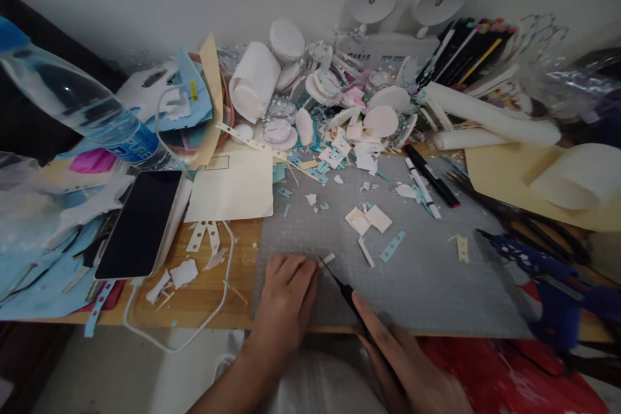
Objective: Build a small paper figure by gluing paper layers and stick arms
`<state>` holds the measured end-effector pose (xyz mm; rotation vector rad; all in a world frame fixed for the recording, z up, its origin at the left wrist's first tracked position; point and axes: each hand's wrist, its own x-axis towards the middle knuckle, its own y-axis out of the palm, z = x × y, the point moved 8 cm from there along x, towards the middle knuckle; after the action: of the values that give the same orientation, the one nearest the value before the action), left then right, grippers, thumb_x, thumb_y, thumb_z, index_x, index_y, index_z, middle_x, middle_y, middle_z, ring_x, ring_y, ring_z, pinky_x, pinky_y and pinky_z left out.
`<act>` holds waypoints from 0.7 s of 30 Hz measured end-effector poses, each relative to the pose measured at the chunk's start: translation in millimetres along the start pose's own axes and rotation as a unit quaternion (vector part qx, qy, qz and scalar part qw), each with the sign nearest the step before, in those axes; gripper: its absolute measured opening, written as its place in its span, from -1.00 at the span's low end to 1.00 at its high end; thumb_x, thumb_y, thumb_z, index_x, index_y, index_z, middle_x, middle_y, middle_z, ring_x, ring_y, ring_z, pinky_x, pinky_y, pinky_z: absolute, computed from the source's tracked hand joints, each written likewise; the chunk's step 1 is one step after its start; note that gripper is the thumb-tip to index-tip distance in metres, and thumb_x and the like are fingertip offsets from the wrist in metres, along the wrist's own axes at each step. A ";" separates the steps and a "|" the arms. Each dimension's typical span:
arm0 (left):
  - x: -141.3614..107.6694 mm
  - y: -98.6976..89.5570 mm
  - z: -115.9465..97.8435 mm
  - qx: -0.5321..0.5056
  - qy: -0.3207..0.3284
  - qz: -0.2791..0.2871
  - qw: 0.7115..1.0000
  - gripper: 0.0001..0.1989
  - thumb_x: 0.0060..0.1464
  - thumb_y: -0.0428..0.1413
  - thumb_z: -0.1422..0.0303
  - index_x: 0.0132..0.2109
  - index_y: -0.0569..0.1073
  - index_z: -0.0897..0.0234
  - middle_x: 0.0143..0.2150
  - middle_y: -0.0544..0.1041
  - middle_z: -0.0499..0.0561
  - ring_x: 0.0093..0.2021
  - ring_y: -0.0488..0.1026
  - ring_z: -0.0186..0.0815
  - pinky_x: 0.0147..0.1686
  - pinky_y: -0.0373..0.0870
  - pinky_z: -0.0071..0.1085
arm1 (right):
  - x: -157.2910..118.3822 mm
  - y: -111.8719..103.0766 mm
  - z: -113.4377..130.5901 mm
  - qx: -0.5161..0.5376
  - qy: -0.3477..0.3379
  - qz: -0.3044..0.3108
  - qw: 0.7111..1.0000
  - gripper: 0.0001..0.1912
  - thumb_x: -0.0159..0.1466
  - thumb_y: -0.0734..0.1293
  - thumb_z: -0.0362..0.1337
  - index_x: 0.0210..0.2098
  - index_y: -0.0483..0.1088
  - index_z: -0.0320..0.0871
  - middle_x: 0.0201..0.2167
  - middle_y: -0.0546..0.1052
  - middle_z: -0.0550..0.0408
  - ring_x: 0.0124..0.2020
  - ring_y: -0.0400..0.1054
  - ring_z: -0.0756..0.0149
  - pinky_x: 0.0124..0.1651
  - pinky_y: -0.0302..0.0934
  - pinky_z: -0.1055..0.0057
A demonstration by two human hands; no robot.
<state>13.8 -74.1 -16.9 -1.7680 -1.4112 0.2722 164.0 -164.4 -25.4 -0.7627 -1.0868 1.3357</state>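
Knife (349,297) is partly hidden by right hand (407,359).

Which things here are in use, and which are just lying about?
In use:
- black-handled knife, in the right hand
- small white strip by its tip
- grey mat, under the left hand

Apparently idle:
- phone
- water bottle
- blue glue gun

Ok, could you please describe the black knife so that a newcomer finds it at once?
Start at the wide grey mat. At its near edge, the right hand grips the slim black knife, its tip close to the left hand. Unlike the black marker lying farther back, it is held and ends in a thin blade.
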 end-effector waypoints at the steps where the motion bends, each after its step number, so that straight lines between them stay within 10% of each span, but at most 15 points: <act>1: 0.2 0.3 -0.3 0.001 0.000 0.001 1.000 -0.87 0.25 0.02 0.58 -0.16 0.44 0.34 -0.24 0.52 0.09 -0.23 0.35 -0.19 -0.18 0.36 -0.26 | 0.3 1.6 0.1 -0.003 -0.001 0.011 1.000 -0.48 0.43 0.06 -0.19 0.36 0.07 0.19 -0.36 0.58 0.10 -0.57 0.50 0.32 -0.70 0.27 0.58; 21: -2.6 -1.7 -1.4 0.023 0.010 -0.023 0.999 -0.87 0.25 0.05 0.56 -0.13 0.45 0.30 -0.22 0.54 0.07 -0.21 0.39 -0.20 -0.16 0.36 -0.26 | -11.2 -1.3 -6.0 -0.011 0.012 0.044 0.999 -0.39 0.38 0.12 -0.27 0.37 -0.01 0.28 -0.30 0.62 0.12 -0.61 0.49 0.33 -0.83 0.12 0.62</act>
<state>12.5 -76.9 -15.7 -1.6945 -1.4188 0.2586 171.0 -174.7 -28.3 -0.8498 -1.0613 1.3867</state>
